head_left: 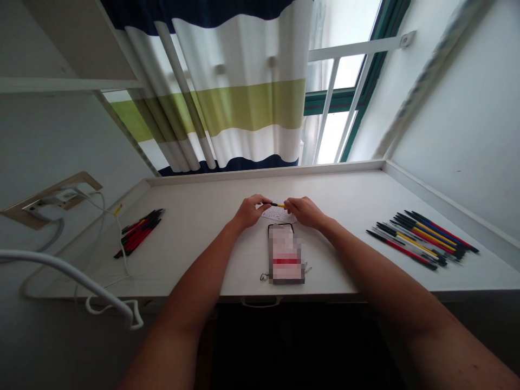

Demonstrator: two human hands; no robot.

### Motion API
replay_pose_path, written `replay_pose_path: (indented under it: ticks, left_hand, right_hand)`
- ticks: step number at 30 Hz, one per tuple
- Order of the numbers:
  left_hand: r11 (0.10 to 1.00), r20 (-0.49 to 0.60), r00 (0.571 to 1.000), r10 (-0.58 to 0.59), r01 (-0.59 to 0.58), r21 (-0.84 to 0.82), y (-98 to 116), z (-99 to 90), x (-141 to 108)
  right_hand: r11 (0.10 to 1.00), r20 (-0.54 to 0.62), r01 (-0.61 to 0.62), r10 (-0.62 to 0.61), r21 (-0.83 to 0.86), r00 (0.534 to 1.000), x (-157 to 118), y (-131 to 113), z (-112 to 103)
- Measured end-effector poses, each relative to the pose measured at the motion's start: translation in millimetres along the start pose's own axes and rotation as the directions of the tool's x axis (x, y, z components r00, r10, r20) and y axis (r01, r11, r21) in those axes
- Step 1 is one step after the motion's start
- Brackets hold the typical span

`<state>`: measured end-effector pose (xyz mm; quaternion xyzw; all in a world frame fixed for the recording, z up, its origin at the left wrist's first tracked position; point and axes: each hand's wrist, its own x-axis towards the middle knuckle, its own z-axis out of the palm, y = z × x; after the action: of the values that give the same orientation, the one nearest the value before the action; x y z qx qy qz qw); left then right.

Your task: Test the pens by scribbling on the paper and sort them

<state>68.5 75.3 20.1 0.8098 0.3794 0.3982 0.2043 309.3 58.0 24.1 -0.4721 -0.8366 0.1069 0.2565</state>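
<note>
"What do the hands do?"

"The left hand (pixel 251 212) and the right hand (pixel 305 212) both grip a yellow and black pen (pixel 277 205), one at each end"

"What is near them?"

"White paper (pixel 279 215) lies just under the pen, and a blurry flat thing (pixel 285 253) lies below the hands. Red and black pens (pixel 138 233) lie out past the left hand, and colored pens (pixel 422 238) lie out past the right hand"
</note>
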Motion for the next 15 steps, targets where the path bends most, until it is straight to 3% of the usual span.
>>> replay_pose_path:
  ticks: [4,8,13,15]
  left_hand:
    - [0.999,-0.017,1.0,0.013,-0.014,-0.049,2.4,-0.2,0.4]
    - [0.998,-0.007,0.999,0.036,-0.037,-0.05,6.0,-1.2,0.5]
    - [0.998,-0.025,1.0,0.006,-0.008,-0.056,8.2,-3.8,-0.9]
    - [0.997,-0.027,1.0,0.009,-0.011,-0.077,8.7,-4.6,-1.5]
  right_hand:
    - [1.0,-0.03,0.005,-0.005,0.008,1.0,-0.9,-1.2,0.4]
    - [1.0,0.054,-0.011,0.01,0.009,0.999,-3.4,0.2,0.1]
    - [0.999,-0.063,-0.014,0.017,0.042,0.998,-2.9,4.6,-0.6]
    - [0.998,-0.046,0.0,0.003,0.063,0.999,-2.8,6.2,-1.4]
